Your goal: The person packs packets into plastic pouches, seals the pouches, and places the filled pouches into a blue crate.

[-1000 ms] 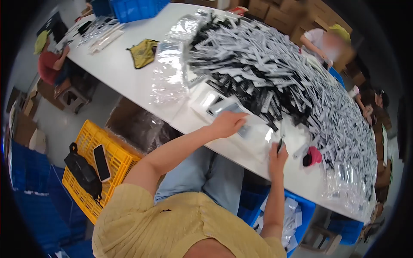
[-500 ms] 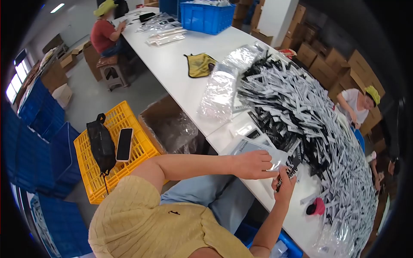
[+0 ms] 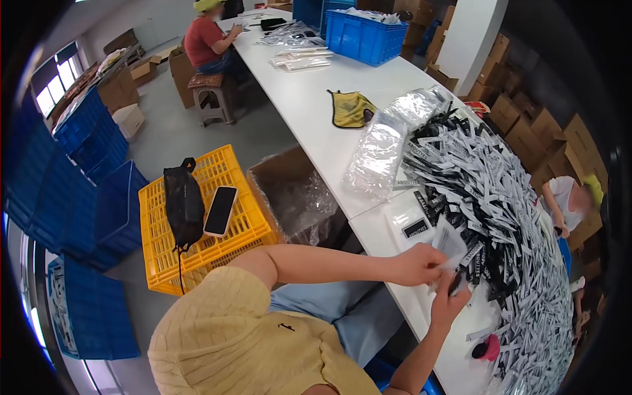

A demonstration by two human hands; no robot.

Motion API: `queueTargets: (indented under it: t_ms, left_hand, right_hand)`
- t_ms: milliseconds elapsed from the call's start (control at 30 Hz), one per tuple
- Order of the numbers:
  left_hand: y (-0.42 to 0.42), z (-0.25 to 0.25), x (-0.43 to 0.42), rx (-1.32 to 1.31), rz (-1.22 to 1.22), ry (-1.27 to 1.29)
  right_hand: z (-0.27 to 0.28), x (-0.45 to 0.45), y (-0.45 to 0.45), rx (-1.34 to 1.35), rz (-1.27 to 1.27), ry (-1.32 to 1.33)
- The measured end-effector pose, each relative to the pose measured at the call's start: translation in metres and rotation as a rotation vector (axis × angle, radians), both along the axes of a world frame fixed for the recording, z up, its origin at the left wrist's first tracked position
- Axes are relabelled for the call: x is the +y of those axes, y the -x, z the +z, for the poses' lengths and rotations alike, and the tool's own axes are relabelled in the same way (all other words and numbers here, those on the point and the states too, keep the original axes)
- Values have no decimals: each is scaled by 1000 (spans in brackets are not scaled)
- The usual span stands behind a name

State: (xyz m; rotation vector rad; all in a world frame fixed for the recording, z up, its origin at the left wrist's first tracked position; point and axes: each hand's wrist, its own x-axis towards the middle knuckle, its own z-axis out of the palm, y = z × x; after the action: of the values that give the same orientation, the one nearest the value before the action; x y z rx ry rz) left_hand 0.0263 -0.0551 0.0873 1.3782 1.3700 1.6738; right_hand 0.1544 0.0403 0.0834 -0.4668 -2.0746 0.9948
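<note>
My left hand (image 3: 421, 264) is closed, its fingers pinching a clear plastic bag (image 3: 450, 242) that stands up crumpled from the grip. Close beside it, my right hand (image 3: 451, 304) has thumb and fingers closed around a small dark strip (image 3: 455, 283), partly hidden by the fingers. Both hands are over the table's near edge. Just beyond them, flat clear bags with a black printed patch (image 3: 416, 228) lie on the white table (image 3: 309, 125). To the right spreads a big heap of black and white printed strips (image 3: 487, 197).
Stacked clear bags (image 3: 378, 151) and a yellow cloth pouch (image 3: 352, 109) lie farther up the table. A pink and black object (image 3: 486, 347) sits near the heap. Left stands a yellow crate (image 3: 158, 217) bearing a phone (image 3: 220, 210) and black pouch (image 3: 182, 204). Other people sit around the table.
The view has swung, so the scene sits farther right. The clear bag, spread out before, now bunches upward from my left hand. The black printed piece at my right hand shows less.
</note>
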Motion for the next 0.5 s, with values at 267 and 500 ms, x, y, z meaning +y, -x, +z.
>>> queueTargets:
  t_ms: [267,500]
  left_hand:
    - [31,-8,7,496,156,-166]
    - [48,-15,20,591,370,-146]
  right_hand:
    - [10,-10,19,-99,9,-543]
    - [10,-26,19,-89,14,-481]
